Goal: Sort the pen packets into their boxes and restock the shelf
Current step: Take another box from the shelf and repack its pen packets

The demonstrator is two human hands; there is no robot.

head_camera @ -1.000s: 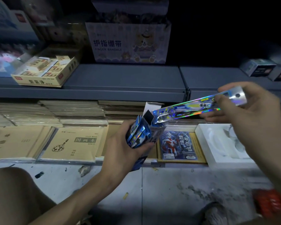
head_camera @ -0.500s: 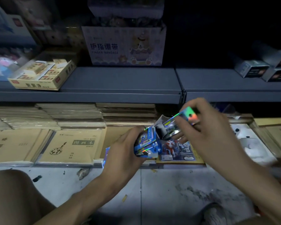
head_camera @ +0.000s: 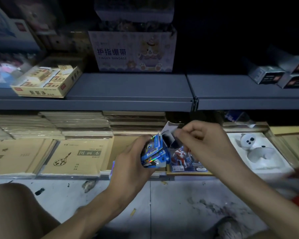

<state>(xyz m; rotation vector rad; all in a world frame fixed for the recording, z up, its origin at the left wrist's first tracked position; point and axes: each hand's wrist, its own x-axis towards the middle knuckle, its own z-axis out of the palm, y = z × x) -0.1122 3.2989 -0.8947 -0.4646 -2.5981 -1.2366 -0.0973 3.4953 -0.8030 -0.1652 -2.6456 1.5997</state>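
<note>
Item: blue pen box (head_camera: 154, 152), held over the floor before the lower shelf (head_camera: 93, 104) | left hand (head_camera: 133, 169): fingers wrapped round the box | right hand (head_camera: 202, 145): fingertips pinching the open top flap (head_camera: 169, 129) | advice: steady the box, tuck the flap squarely.

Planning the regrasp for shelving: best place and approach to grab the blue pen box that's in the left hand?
Grip the blue pen box across its long side walls, mid-body, coming from the right. The left hand already wraps its left and lower end, and the right hand is pinching the open flap at the top. The open end likely crushes easily, so I'd stay below it.
</note>
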